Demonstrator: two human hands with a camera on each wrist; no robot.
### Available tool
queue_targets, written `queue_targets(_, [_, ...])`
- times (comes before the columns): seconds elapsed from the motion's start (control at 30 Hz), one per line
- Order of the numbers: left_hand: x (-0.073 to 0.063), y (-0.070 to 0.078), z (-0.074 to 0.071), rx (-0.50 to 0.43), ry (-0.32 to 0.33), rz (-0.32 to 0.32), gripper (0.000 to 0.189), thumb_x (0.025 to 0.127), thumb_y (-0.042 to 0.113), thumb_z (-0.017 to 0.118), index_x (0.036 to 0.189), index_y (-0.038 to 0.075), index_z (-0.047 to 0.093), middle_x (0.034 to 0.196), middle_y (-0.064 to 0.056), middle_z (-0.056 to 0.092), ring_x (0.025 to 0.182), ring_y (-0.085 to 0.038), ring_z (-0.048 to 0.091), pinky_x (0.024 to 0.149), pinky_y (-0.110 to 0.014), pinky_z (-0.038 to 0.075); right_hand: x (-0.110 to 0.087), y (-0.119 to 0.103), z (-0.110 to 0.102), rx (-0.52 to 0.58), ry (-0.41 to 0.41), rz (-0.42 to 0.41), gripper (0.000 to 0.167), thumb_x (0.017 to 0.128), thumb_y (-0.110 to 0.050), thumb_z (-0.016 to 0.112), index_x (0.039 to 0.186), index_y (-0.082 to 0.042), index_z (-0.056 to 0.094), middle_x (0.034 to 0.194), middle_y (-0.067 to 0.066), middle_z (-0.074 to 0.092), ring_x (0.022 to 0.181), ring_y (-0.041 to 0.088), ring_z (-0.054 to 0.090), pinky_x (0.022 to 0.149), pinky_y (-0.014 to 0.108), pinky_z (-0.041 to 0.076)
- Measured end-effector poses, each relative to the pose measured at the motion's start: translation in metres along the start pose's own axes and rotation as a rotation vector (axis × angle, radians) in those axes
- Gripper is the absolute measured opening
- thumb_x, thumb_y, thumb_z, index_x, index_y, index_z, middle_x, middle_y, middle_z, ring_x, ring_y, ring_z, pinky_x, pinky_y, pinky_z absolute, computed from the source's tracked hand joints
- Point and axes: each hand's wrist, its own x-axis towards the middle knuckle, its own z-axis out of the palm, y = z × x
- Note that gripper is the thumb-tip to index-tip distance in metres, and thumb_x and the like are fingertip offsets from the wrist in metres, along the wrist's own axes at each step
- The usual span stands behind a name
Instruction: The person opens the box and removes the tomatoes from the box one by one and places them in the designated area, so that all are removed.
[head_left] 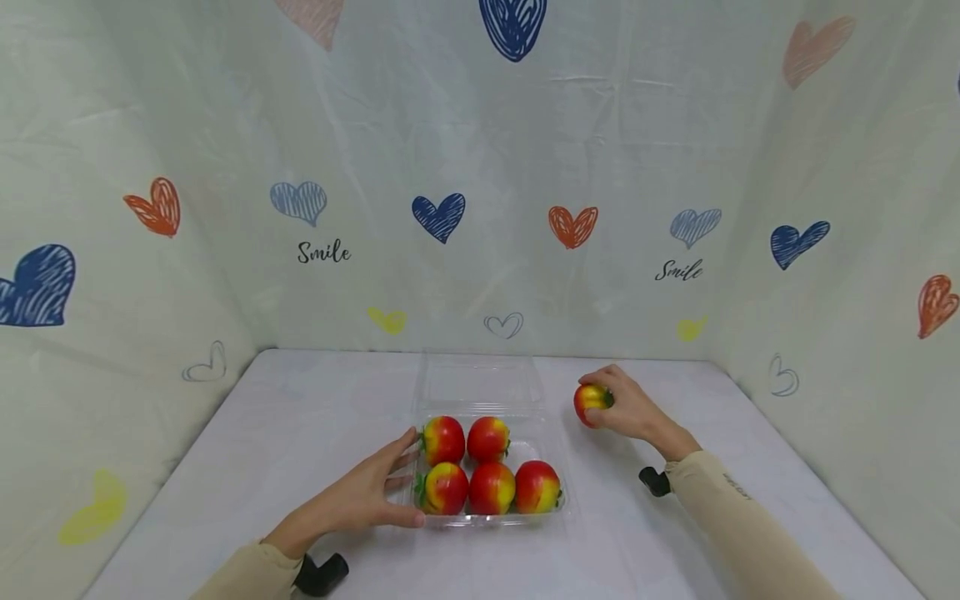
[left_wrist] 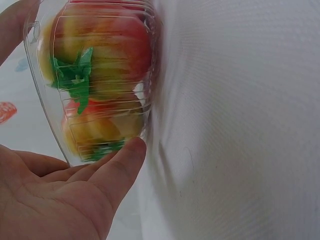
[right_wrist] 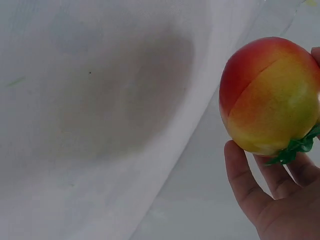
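Observation:
My right hand (head_left: 626,406) grips a red-and-yellow fruit (right_wrist: 272,95) with green leaves, to the right of the clear plastic box. In the right wrist view the fruit rests against the fingers, above a soft shadow on the cloth. Several similar fruits (head_left: 492,488) sit in the box (head_left: 483,522), two in the far row and three in the near row. The far right place in the box holds no fruit. My left hand (head_left: 363,493) lies along the box's left side, fingers extended and spread, thumb at the near left corner. Its fingertips touch the wall in the left wrist view.
The box's transparent lid (head_left: 480,379) is folded back behind it. White cloth covers the table (head_left: 315,400). A curtain (head_left: 480,292) printed with hearts hangs at the back and sides. Black wrist-camera mounts (head_left: 322,575) protrude from both sleeves.

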Motion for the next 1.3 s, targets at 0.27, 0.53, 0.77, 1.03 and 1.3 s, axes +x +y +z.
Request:
queue_targets(0.27, [0.000, 0.001, -0.001, 0.011, 0.002, 0.004, 0.112, 0.073, 0.035, 0.083, 0.153, 0.004, 0.010, 0.155, -0.022, 0.020, 0.131, -0.041, 0.041, 0.094, -0.041, 0.049, 0.005, 0.007, 0.009, -0.016, -0.076, 0.065, 0.048, 0.078, -0.021, 0.069, 0.122, -0.005, 0.057, 0.121, 0.012, 0.056, 0.104, 0.029, 0.051, 0.093, 0.050, 0.047])
queue_targets(0.53, [0.000, 0.002, -0.001, 0.019, 0.004, 0.003, 0.113, 0.073, 0.035, 0.083, 0.153, 0.002, 0.010, 0.155, -0.022, 0.019, 0.132, -0.041, 0.040, 0.095, -0.041, 0.048, 0.006, 0.011, 0.013, -0.017, -0.084, 0.063, 0.047, 0.079, -0.021, 0.069, 0.122, -0.006, 0.060, 0.123, 0.013, 0.055, 0.106, 0.029, 0.050, 0.094, 0.051, 0.047])
queue_targets(0.77, [0.000, 0.001, 0.000, 0.015, 0.007, -0.013, 0.113, 0.073, 0.036, 0.083, 0.153, 0.003, 0.010, 0.155, -0.021, 0.019, 0.132, -0.041, 0.040, 0.095, -0.041, 0.049, 0.005, 0.013, 0.016, -0.018, -0.095, 0.052, 0.049, 0.080, -0.022, 0.067, 0.125, -0.006, 0.060, 0.123, 0.013, 0.056, 0.107, 0.030, 0.050, 0.095, 0.051, 0.045])
queue_targets(1.03, [0.001, -0.001, 0.000, 0.005, 0.003, -0.003, 0.114, 0.072, 0.035, 0.083, 0.153, 0.003, 0.010, 0.156, -0.021, 0.018, 0.134, -0.040, 0.037, 0.096, -0.041, 0.048, 0.005, 0.011, 0.018, 0.005, -0.110, 0.074, 0.053, 0.081, -0.027, 0.068, 0.129, -0.006, 0.057, 0.129, 0.014, 0.054, 0.111, 0.031, 0.049, 0.096, 0.053, 0.044])
queue_targets(1.3, [0.000, -0.001, 0.001, 0.011, 0.004, 0.002, 0.113, 0.072, 0.034, 0.083, 0.153, 0.002, 0.010, 0.156, -0.021, 0.018, 0.133, -0.040, 0.038, 0.097, -0.041, 0.047, 0.007, 0.009, 0.019, 0.002, -0.124, 0.088, 0.061, 0.082, -0.036, 0.072, 0.132, -0.007, 0.054, 0.131, 0.014, 0.052, 0.112, 0.031, 0.048, 0.098, 0.053, 0.043])
